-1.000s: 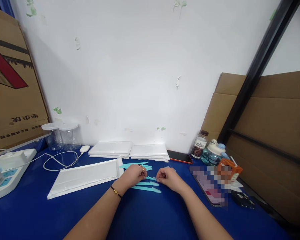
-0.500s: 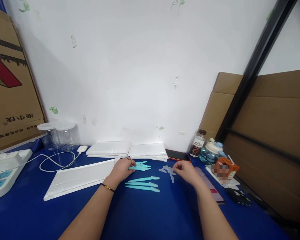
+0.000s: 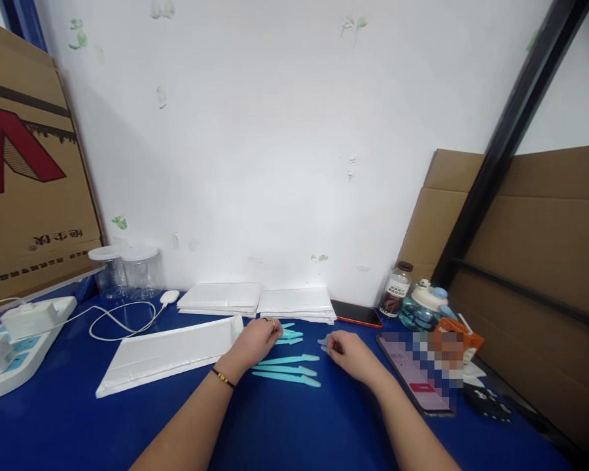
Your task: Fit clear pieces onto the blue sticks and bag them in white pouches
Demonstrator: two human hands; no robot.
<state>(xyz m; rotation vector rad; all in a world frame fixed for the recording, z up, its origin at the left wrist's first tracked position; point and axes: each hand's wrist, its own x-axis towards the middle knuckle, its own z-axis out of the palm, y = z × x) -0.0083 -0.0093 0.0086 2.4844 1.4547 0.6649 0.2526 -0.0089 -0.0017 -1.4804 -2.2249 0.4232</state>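
Note:
My left hand [image 3: 258,343] is closed over a small pile of teal eyebrow razors [image 3: 290,339], their blade ends showing beyond its fingertips. It seems to pinch one, though the fingers cover the handles. Nearer to me, three more eyebrow razors [image 3: 288,370] lie side by side with their blade ends to the right. My right hand [image 3: 349,352] has its fingers bent together over the clear plastic blade caps [image 3: 322,343]. A few caps peek out at its left; whatever sits between its fingertips is hidden.
A long white packet [image 3: 169,356] lies left of my left hand. White packet stacks [image 3: 219,299] line the wall beside a phone [image 3: 357,314]. Another phone [image 3: 415,373], a bottle [image 3: 396,289] and an orange carton [image 3: 471,341] stand right. Left are a cable [image 3: 122,320] and power strip [image 3: 44,353].
The view has shifted slightly. My right hand has moved left and nearer to me, now covering most of the clear caps. My left hand has slid a little right over the razor pile.

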